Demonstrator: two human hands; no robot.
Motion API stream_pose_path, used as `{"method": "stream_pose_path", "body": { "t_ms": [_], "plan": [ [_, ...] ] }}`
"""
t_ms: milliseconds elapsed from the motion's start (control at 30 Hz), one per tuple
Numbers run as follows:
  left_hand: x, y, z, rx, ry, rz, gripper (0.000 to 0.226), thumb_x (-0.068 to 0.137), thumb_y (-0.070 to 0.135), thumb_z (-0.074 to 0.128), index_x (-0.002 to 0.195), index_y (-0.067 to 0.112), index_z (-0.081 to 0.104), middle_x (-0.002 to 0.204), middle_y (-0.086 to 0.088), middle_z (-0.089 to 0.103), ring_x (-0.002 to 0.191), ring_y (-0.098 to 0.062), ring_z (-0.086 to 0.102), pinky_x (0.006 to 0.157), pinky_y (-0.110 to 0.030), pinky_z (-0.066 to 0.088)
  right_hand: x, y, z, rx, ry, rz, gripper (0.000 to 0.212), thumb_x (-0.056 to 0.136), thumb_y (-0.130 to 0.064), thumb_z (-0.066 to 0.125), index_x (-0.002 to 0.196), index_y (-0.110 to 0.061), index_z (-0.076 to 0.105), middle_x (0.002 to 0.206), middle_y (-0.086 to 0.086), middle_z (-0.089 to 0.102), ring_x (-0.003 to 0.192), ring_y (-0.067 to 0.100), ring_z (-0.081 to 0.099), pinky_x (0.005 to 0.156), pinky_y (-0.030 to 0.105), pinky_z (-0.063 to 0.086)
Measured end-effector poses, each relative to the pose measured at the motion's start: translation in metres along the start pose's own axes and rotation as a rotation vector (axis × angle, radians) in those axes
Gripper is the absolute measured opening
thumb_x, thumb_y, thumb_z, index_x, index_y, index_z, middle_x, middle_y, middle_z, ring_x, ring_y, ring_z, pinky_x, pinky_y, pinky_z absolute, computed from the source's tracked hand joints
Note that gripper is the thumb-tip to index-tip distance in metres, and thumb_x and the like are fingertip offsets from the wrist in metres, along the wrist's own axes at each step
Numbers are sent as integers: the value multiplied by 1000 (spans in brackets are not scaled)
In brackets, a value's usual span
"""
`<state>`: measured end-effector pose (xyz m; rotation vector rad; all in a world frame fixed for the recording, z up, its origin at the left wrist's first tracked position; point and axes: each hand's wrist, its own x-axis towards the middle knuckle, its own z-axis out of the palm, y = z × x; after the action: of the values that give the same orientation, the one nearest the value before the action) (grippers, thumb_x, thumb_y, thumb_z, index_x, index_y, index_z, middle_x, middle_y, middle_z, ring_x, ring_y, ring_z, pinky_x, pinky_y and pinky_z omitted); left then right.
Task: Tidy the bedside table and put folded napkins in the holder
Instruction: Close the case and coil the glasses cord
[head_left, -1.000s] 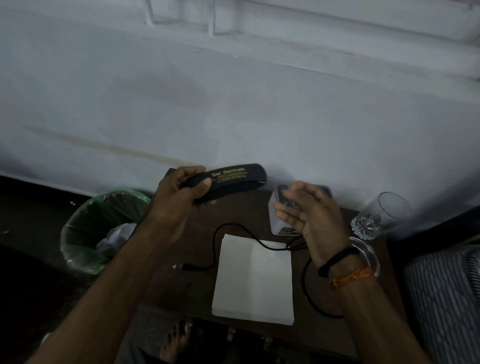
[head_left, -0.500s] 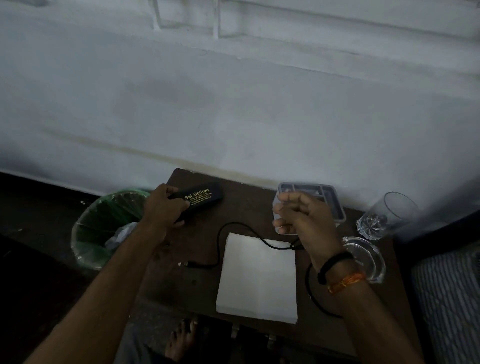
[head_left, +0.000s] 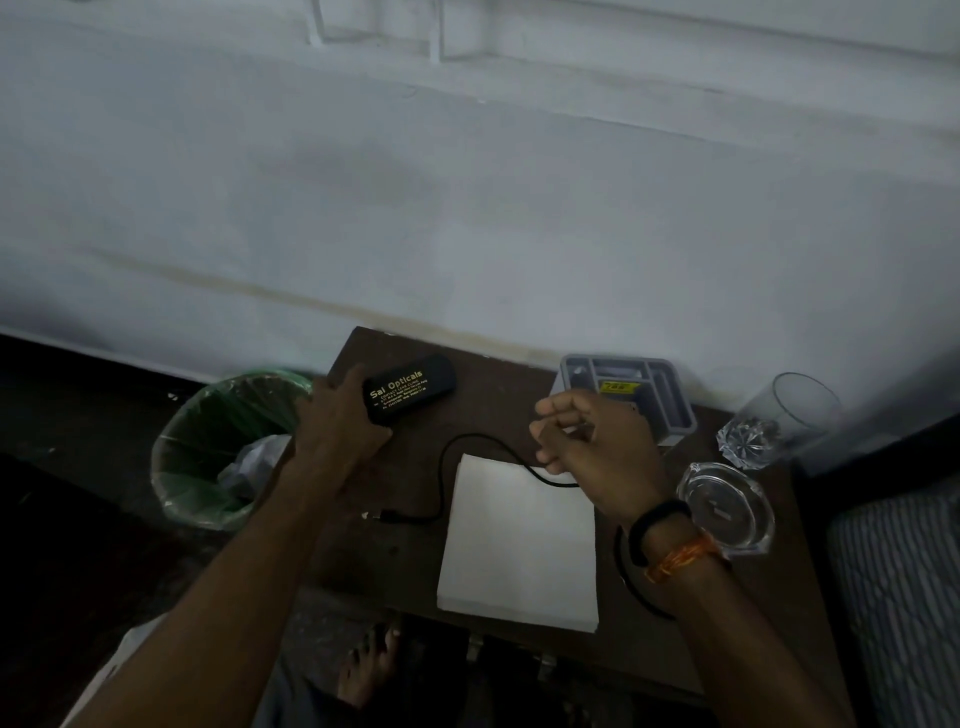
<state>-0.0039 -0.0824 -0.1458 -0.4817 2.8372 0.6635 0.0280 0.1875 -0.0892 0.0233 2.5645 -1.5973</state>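
On the dark wooden bench (head_left: 498, 415) against the pale wall, the left hand (head_left: 337, 421) grips the near-left end of a black spectacle case (head_left: 410, 395) printed "Sai Opticals" in gold; the case lies at the far-left corner of the bench top, its lettering facing up. The right hand (head_left: 592, 441) hovers above the middle of the bench with its fingers curled loosely inward, and nothing can be seen in it; it wears a black band and an orange thread at the wrist. Below and to the left of that hand lies a stack of white napkins (head_left: 519, 545), flat and square to the near edge of the bench. A thin black cable (head_left: 441, 478) curves over the far corner of the stack and loops round to a plug lying just left of the napkins; another loop of it shows near the right wrist. At the far right of the bench, against the wall, stands a grey holder (head_left: 675, 410) with several compartments and a yellow label inside; the right hand hides part of its near-left side. A clear glass ashtray (head_left: 727, 509) sits near the right edge of the bench, and beyond it a drinking glass (head_left: 779, 421) lies tilted on its side. Left of the bench, on the floor, stands a bin (head_left: 208, 457) lined with a green bag, crumpled pale waste inside. A bare foot (head_left: 369, 670) shows under the near edge, and striped bedding (head_left: 904, 597) lies at the far right
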Motion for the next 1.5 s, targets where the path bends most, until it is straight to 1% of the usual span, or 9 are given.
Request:
{"method": "stream_pose_path", "body": {
  "t_ms": [67,167,267,500,667,900,1000,1233,1500],
  "plan": [
    [-9,3,-8,16,41,-21,97,68,30,85,145,14,29,143,-28,32,133,-52,27,103,-61,38,-1,2,-1,-11,1,-1,12,91,-12,67,102,-15,68,89,2,71,65,12,72,61,26,60],
    [-24,8,-20,-106,89,104,68,70,35,85,120,6,50,118,-17,54,112,-36,52,84,-44,50,-1,4,-2,-60,21,-25,9,90,-14,68,99,-16,70,88,0,71,63,10,72,62,30,61],
    [-48,19,-18,-277,-185,122,57,67,52,82,103,15,59,97,1,63,89,-16,61,70,-29,49,-2,3,-3,-77,40,-55,8,89,-13,68,96,-15,71,87,-1,71,61,10,71,60,30,61],
    [-49,39,2,-43,-250,271,36,87,39,68,82,4,69,83,-12,70,78,-22,64,57,-18,37,-6,0,0,-121,49,-115,7,90,-14,67,96,-14,71,83,-5,70,60,10,71,58,33,61],
    [-46,46,-5,-144,-290,265,25,98,26,53,85,7,63,86,-13,68,81,-25,65,67,-30,47,-7,4,5,-228,56,-190,11,89,-18,67,99,-16,71,88,-6,70,70,10,69,68,37,61],
    [-53,66,-22,-542,-253,443,29,101,23,48,77,11,60,61,-6,59,58,-18,57,68,-41,50,-7,-3,21,-557,-88,-502,53,92,-30,63,142,-26,47,139,-5,50,82,4,56,84,22,49],
    [-56,77,-28,-756,-336,411,31,101,28,49,84,8,66,66,3,59,59,-12,50,67,-37,50,-3,-2,21,-568,37,-538,48,94,-24,60,141,-21,49,131,2,57,95,15,62,83,34,55],
    [-70,98,-31,-1054,-561,463,29,94,31,56,93,6,71,82,-3,62,65,-20,40,66,-29,47,0,-8,-3,-462,432,-637,24,90,2,60,107,-10,73,100,6,71,88,17,65,79,20,47],
    [-70,107,-23,-801,-641,597,25,101,16,46,89,5,66,79,-2,66,77,-10,63,72,-18,50,0,13,-31,-468,556,-575,32,88,2,62,112,-17,72,98,3,68,91,21,62,78,33,51]
  ]
}}
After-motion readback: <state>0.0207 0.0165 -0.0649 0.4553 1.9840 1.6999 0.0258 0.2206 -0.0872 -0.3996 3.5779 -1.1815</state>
